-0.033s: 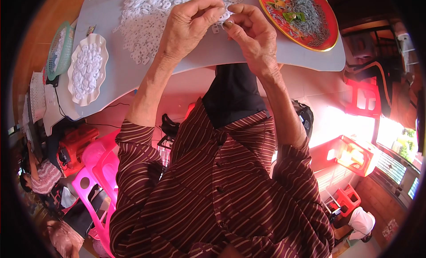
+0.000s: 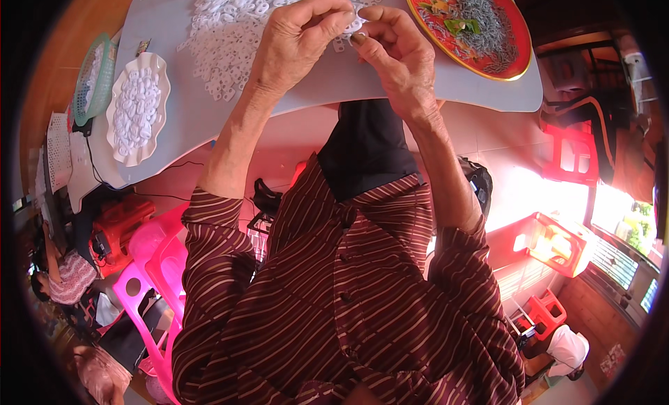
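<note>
Above the grey table, my left hand (image 2: 296, 46) and my right hand (image 2: 404, 60) meet with fingertips pinched. Between them is a small white plastic piece (image 2: 357, 24), mostly covered by the fingers; its exact kind I cannot make out. Both hands are closed on it. Just left of my left hand lies a spread heap of small white plastic pieces (image 2: 223, 46), flat with holes. To the right of my right hand sits a red round tray (image 2: 517, 69) with a gold rim, holding many small grey metal-looking parts (image 2: 481, 21).
A white wavy-edged dish (image 2: 162, 81) of white oval pieces stands at the table's left, beside a green basket (image 2: 104, 77). The grey table's (image 2: 306, 102) curved edge is in front of me. Pink chairs (image 2: 157, 265) and red stools (image 2: 557, 245) stand around; other people are at the lower edges.
</note>
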Demonstrator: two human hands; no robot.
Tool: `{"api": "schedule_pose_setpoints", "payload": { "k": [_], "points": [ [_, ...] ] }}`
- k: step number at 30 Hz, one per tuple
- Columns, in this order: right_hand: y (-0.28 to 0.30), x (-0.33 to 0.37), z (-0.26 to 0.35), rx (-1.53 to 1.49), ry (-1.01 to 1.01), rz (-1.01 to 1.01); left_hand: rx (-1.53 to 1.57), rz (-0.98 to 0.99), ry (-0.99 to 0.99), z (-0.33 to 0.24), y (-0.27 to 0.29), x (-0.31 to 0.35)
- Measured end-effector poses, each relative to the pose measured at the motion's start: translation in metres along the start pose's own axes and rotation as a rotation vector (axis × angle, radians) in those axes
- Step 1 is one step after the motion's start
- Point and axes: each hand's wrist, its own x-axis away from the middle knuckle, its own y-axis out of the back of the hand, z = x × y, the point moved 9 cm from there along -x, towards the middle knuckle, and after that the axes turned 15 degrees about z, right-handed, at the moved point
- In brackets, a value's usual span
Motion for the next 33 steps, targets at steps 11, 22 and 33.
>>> {"api": "schedule_pose_setpoints", "payload": {
  "k": [11, 22, 33],
  "points": [
    [0.001, 0.000, 0.001, -0.022, 0.037, -0.024, 0.005, -0.001, -0.055, -0.007, -0.005, 0.007],
    [-0.002, 0.000, -0.001, 0.031, -0.004, 0.032, 0.005, 0.040, 0.017, -0.002, -0.014, 0.013],
    [-0.006, -0.001, 0.002, 0.045, -0.005, 0.054, -0.009, -0.014, 0.000, 0.003, -0.014, 0.013]
  ]
}}
